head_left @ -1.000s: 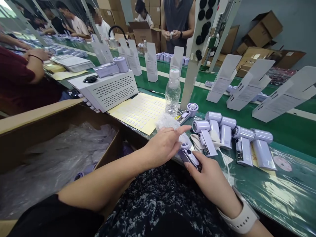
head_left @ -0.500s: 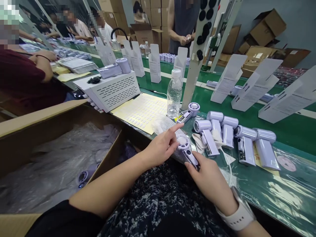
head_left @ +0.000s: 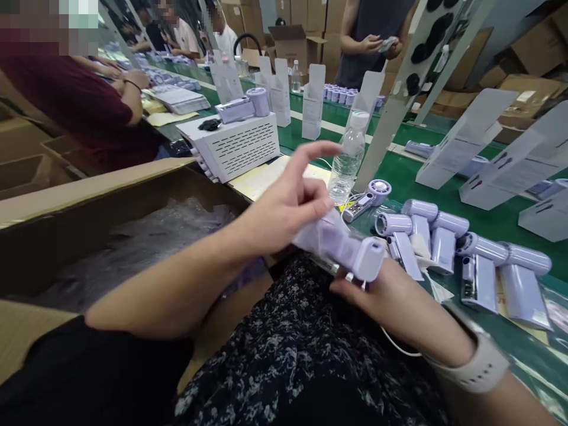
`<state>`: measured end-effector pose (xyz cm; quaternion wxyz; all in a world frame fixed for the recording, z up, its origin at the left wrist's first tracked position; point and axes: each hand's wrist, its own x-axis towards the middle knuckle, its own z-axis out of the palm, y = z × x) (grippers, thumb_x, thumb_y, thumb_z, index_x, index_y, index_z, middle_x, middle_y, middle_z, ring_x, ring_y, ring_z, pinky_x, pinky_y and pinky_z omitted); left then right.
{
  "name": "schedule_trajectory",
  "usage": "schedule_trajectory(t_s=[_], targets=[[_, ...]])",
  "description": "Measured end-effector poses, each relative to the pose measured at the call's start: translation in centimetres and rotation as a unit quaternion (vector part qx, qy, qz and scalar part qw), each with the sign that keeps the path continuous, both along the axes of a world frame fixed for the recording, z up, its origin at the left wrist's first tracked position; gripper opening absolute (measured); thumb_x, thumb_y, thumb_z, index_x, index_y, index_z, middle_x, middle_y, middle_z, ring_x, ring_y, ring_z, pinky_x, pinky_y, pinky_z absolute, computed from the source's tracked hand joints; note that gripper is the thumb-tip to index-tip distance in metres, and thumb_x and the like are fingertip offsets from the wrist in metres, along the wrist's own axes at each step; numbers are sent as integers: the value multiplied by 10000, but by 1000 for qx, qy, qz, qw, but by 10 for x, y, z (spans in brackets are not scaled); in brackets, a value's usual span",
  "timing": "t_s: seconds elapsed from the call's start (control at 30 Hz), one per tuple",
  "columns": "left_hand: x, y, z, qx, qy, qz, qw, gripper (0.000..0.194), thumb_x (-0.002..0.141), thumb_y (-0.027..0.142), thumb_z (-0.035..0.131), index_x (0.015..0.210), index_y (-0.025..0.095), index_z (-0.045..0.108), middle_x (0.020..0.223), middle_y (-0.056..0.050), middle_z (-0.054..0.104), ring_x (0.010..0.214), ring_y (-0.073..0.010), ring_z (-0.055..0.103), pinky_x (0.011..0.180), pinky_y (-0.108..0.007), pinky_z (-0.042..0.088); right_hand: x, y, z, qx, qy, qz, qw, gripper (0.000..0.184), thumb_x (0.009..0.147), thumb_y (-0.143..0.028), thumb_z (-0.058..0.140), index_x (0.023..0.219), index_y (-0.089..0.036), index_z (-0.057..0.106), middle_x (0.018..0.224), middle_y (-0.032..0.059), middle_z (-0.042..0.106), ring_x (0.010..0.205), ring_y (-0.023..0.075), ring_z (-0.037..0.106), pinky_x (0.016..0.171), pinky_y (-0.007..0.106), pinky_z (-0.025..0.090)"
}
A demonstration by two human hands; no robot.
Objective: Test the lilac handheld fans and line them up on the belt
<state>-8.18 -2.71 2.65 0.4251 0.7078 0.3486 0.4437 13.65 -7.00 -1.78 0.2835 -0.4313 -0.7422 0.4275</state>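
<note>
A pale purple handheld fan (head_left: 348, 251) is tilted over my lap, its base end toward me; motion blurs its other end. My right hand (head_left: 377, 290), wearing a watch with a pale strap, is closed on it from behind and below. My left hand (head_left: 290, 198) hovers above the fan's far end, index finger stretched out and thumb apart from it, with its other fingers partly curled. Whether it touches the fan is unclear. Several similar fans (head_left: 448, 236) lie on the bench to the right, and a fan with a round grille (head_left: 379, 188) lies near the bottle.
A clear bottle (head_left: 348, 160) stands beyond my left hand, beside a metal post (head_left: 381, 136). A vented white box (head_left: 242, 148) carries another fan. An open carton (head_left: 133, 183) with plastic bags is at left. White boxes (head_left: 461, 142) stand along the green belt. Other people work nearby.
The handheld fan has turned over, so its base now faces me instead of its front. My left hand has lifted slightly. The view has swung left.
</note>
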Motion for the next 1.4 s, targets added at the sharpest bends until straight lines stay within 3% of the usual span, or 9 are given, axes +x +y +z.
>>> schedule_trajectory(t_s=[0.1, 0.23, 0.37, 0.53, 0.77, 0.9, 1.0, 1.27, 1.4], targets=[[-25, 8, 13, -11, 6, 51, 999, 474, 897, 124, 622, 1344, 241, 518, 668, 75, 450, 562, -92, 463, 565, -227, 395, -16, 7, 5, 175, -4, -64, 982, 190, 976, -219, 545, 830, -206, 668, 760, 35, 681, 704, 198, 631, 666, 327, 454], [-47, 1, 3, 34, 109, 8, 993, 336, 931, 307, 641, 1253, 215, 637, 864, -10, 571, 809, -162, 588, 778, -311, 511, -36, 8, -3, 202, 70, 17, 977, 182, 1001, -159, 527, 872, -212, 644, 782, 1, 660, 702, 153, 615, 651, 275, 449], [-48, -6, -33, 39, 255, -123, 958, 742, 662, 439, 905, 1327, 234, 645, 1459, -140, 503, 1339, -350, 507, 1102, -445, 458, -46, 5, -21, 189, 89, 62, 976, 178, 1012, -142, 512, 927, -216, 651, 843, 14, 686, 781, 164, 651, 700, 276, 492], [-53, -1, -85, -46, 516, -36, 855, 265, 872, 103, 592, 1088, 202, 710, 1133, -62, 697, 1091, -218, 673, 990, -312, 526, -28, 0, -21, 119, 34, 37, 992, 371, 1010, -161, 501, 1367, -252, 540, 1173, 68, 737, 1059, 209, 700, 925, 373, 551], [-58, 4, -148, -99, 662, 66, 740, 660, 677, 132, 829, 1313, 79, 663, 1476, -356, 511, 1445, -607, 348, 1072, -822, 300, 36, 8, -32, 140, -41, -167, 975, 251, 994, -312, 546, 1211, -222, 633, 1116, 103, 742, 974, 246, 719, 842, 392, 576], [-31, 5, -128, -92, 605, -51, 789, 664, 863, 408, 726, 1473, 207, 557, 1491, -194, 589, 1387, -367, 549, 1144, -479, 437, 59, 23, -54, 156, -254, -336, 894, 365, 940, -358, 585, 1215, -128, 652, 1114, 209, 707, 1019, 365, 676, 829, 458, 518], [-11, 5, -94, -117, 486, -149, 853, 548, 910, 462, 650, 1423, 275, 603, 1461, -97, 641, 1317, -288, 618, 1110, -378, 466, 66, 32, -65, 84, -277, -338, 896, 548, 906, -393, 669, 1360, -96, 592, 1174, 250, 696, 1049, 389, 672, 814, 439, 500], [-16, 9, -72, -158, 412, -137, 887, 454, 892, 443, 664, 1303, 251, 672, 1379, -87, 690, 1277, -313, 628, 1083, -423, 471, 89, 25, -62, -28, -72, -316, 946, 691, 975, -609, 471, 1425, -89, 545, 941, 127, 743, 712, 251, 677, 594, 365, 534], [-4, 23, -68, -150, 346, -136, 916, 376, 913, 469, 644, 1202, 235, 697, 1197, -72, 755, 1087, -270, 706, 931, -370, 549, 82, 6, -52, -131, 201, -248, 939, 666, 918, -682, 584, 1317, -149, 601, 916, 96, 740, 565, 176, 610, 470, 297, 477]])
